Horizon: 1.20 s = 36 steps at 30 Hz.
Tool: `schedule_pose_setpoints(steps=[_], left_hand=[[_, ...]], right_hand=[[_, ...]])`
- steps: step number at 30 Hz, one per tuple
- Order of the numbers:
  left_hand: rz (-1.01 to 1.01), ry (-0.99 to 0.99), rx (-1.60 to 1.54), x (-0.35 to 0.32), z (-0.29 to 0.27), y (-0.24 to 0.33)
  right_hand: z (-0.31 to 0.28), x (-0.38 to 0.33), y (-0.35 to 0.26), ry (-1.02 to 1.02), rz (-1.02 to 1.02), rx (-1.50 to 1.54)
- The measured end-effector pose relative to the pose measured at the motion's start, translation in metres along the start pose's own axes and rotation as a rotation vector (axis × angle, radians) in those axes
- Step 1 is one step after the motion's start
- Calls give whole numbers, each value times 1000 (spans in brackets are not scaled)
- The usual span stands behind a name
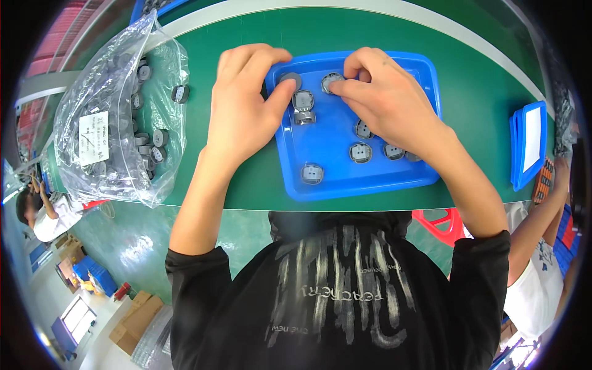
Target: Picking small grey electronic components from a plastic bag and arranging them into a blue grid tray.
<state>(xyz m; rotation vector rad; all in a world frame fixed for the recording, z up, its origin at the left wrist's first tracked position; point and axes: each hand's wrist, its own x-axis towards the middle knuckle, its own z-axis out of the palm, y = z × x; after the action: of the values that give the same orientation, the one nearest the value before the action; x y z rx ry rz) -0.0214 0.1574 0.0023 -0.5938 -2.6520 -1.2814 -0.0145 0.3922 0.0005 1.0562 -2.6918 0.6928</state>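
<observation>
Head view, a wide fisheye look down that I watch from afar. At far left, a person in a white top (58,219) sits beyond a green bench (475,123); below, at the lower left, cardboard boxes (137,320) stand on the floor. On the bench at upper left lies a clear plastic bag (166,65) with a white label (94,139), holding many round grey parts; one dark part (180,94) sits at its right edge, inside or outside I cannot tell.

Next, left of centre, the left hand (250,102) reaches over the left rim of a shallow blue tray (336,135). Its grip is released, thumb and fingers spread, the thumb beside a grey disc (290,80) in the tray's upper left corner. Just below that lie two parts (303,100) close together, and another part (312,173) is at lower left. At the tray's upper middle, the right hand (382,92) has its grip pinched on a round grey part (332,82). More parts (361,152) lie beneath its wrist, some partly hidden.

Farther right, a red stool (453,229) shows below the bench; blue trays (518,148) with a white sheet stand near its right end, and a co-worker in white (533,277) is at the right edge.
</observation>
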Motion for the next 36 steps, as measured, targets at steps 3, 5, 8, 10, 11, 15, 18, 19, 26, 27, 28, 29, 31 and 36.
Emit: schedule_pose_setpoints(steps=[3,5,8,10,11,15,18,19,26,27,28,29,31,36], left_hand=[[88,37,237,-9,-2,-4],[168,58,289,-11,0,-2],[270,-27,231,-15,0,3],[274,3,238,-17,3,-2],[279,32,242,-18,4,-3],[284,46,379,-18,5,2],[286,16,419,-17,1,1],[286,15,425,-16,-1,1],[242,8,342,-9,-2,-2],[264,-5,358,-8,-1,-2],[264,-4,365,-8,-2,-2],[261,9,386,-8,-1,-3],[254,25,425,-9,0,-3],[196,85,336,-14,-4,-2]], right_hand=[[0,-4,-2,19,27,61],[-3,-6,-5,-17,39,84],[-7,-17,-9,-61,80,104],[-7,-19,-6,-44,52,94],[-7,-19,-6,-29,26,83],[3,3,-7,-43,17,33],[12,12,-3,7,-21,25],[13,13,-3,1,-19,24],[10,13,-3,-32,-6,9],[10,12,-2,-31,-6,9],[10,13,-2,-36,-7,10],[10,13,-1,-41,-7,10],[10,18,-2,-55,-17,3],[4,22,-13,3,0,27]])
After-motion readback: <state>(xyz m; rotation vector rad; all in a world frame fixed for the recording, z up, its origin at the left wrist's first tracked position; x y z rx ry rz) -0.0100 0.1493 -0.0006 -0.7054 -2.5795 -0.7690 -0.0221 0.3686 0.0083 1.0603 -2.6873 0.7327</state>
